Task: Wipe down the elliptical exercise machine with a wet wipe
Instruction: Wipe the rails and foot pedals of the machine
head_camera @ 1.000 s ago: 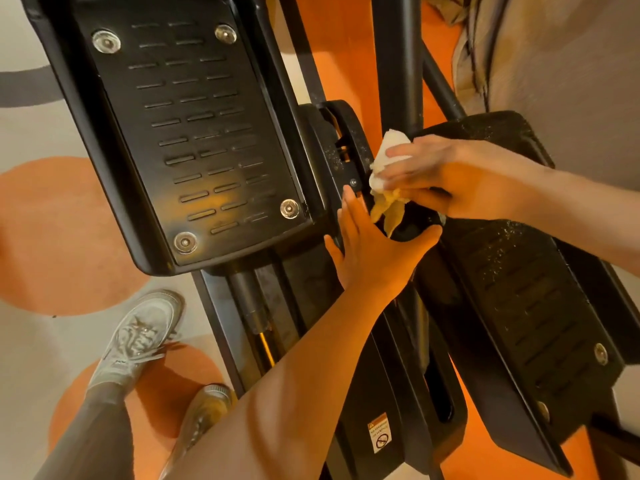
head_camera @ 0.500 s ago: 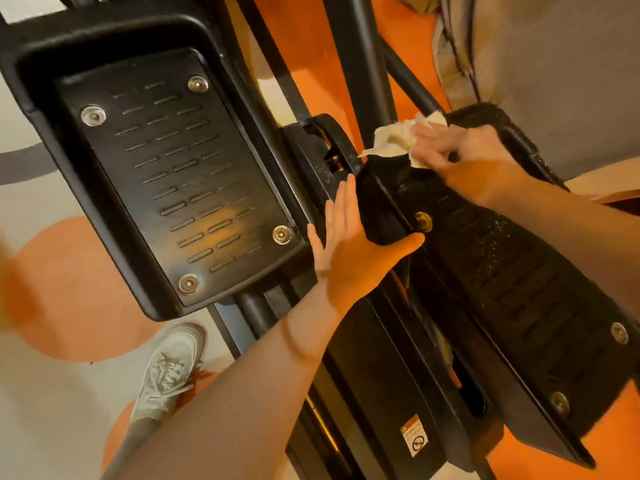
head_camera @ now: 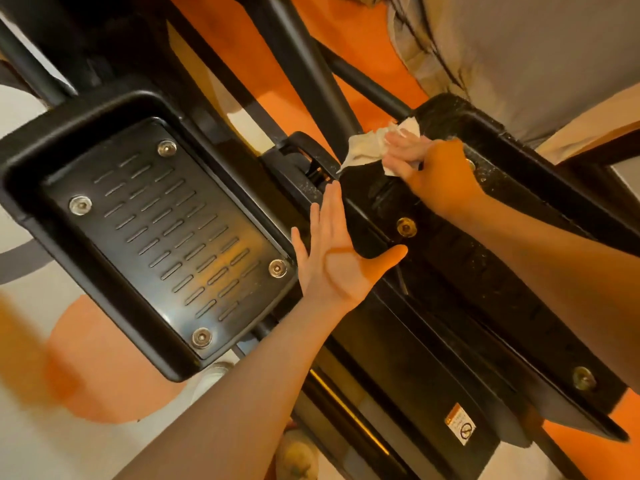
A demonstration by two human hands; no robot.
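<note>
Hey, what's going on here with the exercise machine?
A person is cleaning an elliptical. The right hand presses a crumpled wipe onto the front end of the right pedal. The left hand lies open and flat against that pedal's inner edge, thumb underneath. The left pedal isn't being touched.

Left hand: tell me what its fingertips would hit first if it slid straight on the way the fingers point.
Likely the black pivot bracket just beyond the left hand; depth is unclear.
</note>
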